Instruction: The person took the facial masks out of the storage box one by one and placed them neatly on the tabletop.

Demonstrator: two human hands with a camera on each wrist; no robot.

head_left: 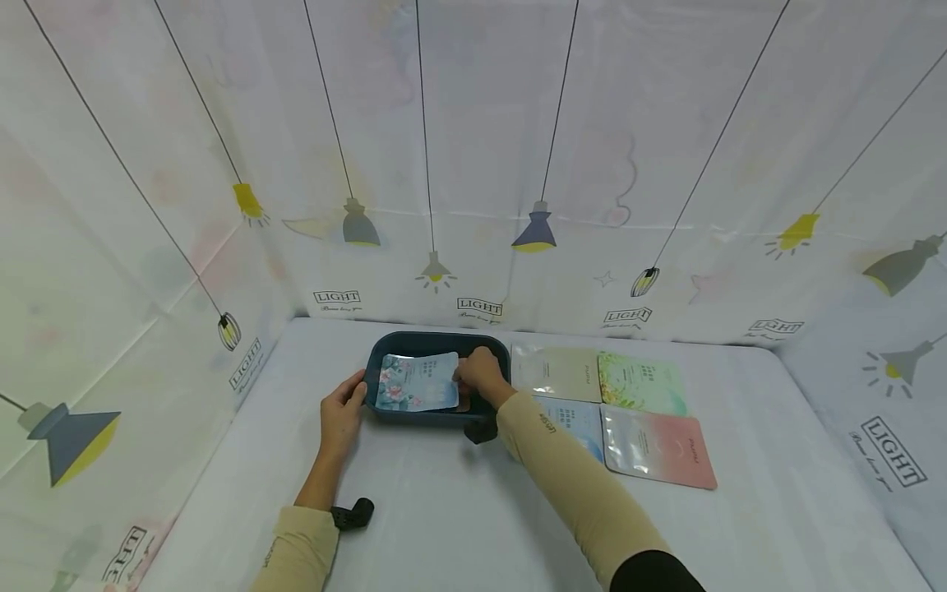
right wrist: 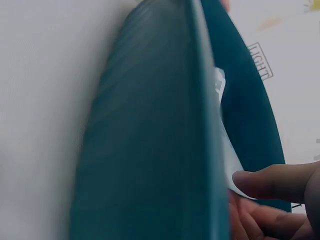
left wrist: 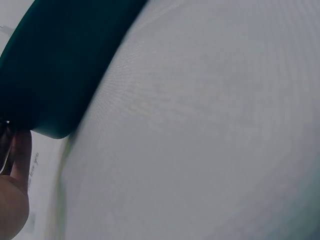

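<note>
A dark teal plastic bin stands on the white table. Inside it lies a pale blue sheet mask packet with a flower print. My right hand reaches over the bin's near right side and pinches the packet's right end between thumb and fingers. In the right wrist view, the thumb lies on the packet's pale edge behind the bin's wall. My left hand holds the bin's left end, with its fingertips at the rim. The left wrist view shows those fingers partly hidden by the bin.
Right of the bin lie a beige packet, a green packet, a pink packet and another blue packet partly behind my right sleeve. A white cloth backdrop with printed lamps rises behind the table.
</note>
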